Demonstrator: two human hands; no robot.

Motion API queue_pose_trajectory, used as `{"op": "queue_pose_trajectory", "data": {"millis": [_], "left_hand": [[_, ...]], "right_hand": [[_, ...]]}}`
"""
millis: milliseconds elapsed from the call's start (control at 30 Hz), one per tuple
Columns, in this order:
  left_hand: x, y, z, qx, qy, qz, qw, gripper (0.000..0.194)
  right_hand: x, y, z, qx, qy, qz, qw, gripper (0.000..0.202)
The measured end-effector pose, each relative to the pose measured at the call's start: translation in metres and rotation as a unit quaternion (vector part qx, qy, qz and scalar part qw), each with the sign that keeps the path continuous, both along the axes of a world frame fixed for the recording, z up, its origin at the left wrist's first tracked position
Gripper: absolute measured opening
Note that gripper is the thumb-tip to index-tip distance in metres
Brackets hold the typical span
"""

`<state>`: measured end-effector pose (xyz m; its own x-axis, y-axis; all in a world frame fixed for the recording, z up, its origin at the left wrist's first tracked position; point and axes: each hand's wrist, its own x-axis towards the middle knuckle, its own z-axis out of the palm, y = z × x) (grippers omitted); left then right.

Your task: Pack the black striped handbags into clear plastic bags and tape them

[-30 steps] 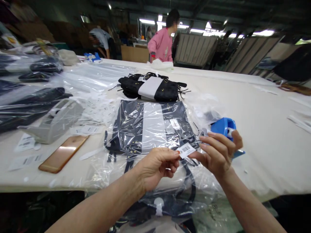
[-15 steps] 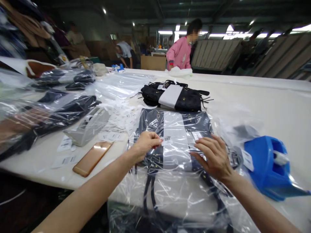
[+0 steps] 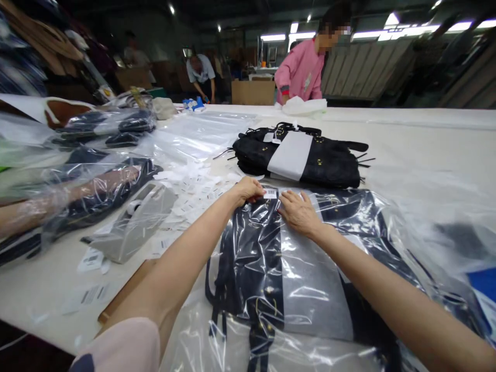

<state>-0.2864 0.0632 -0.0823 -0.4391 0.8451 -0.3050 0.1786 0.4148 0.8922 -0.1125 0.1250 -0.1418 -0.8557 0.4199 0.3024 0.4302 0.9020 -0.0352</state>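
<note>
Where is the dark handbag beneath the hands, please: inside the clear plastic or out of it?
Inside: glossy, wrinkled clear plastic covers the dark handbag and extends past its near edge.

Barcode label [image 3: 270,193]: print too small to read. Left forearm [image 3: 186,258] hides most of a flat brown object [image 3: 126,289]. Right forearm [image 3: 383,281] covers part of the bagged black bag [image 3: 253,258], which runs off the bottom edge. Blue item [image 3: 483,284] cut by right edge. Another person's arm [image 3: 81,194] hazy under clear plastic [image 3: 29,178], cut at left.
</note>
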Motion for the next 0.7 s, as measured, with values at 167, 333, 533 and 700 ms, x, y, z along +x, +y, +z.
{"op": "queue_pose_trajectory", "data": {"millis": [167, 333, 533, 700], "left_hand": [[-0.002, 0.019, -0.016, -0.08, 0.058, -0.008, 0.995, 0.021], [-0.001, 0.023, -0.014, -0.124, 0.104, -0.021, 0.987, 0.02], [0.004, 0.026, -0.02, -0.15, 0.182, -0.021, 0.972, 0.014], [0.006, 0.028, -0.022, -0.167, 0.254, -0.03, 0.952, 0.005]], "right_hand": [[0.002, 0.01, -0.021, -0.026, -0.007, -0.034, 0.999, 0.039], [0.003, 0.009, -0.029, -0.031, 0.025, -0.03, 0.999, 0.038], [0.001, 0.007, -0.025, 0.004, 0.042, 0.008, 0.999, 0.038], [-0.007, 0.0, -0.02, -0.004, 0.011, 0.071, 0.997, 0.045]]}}
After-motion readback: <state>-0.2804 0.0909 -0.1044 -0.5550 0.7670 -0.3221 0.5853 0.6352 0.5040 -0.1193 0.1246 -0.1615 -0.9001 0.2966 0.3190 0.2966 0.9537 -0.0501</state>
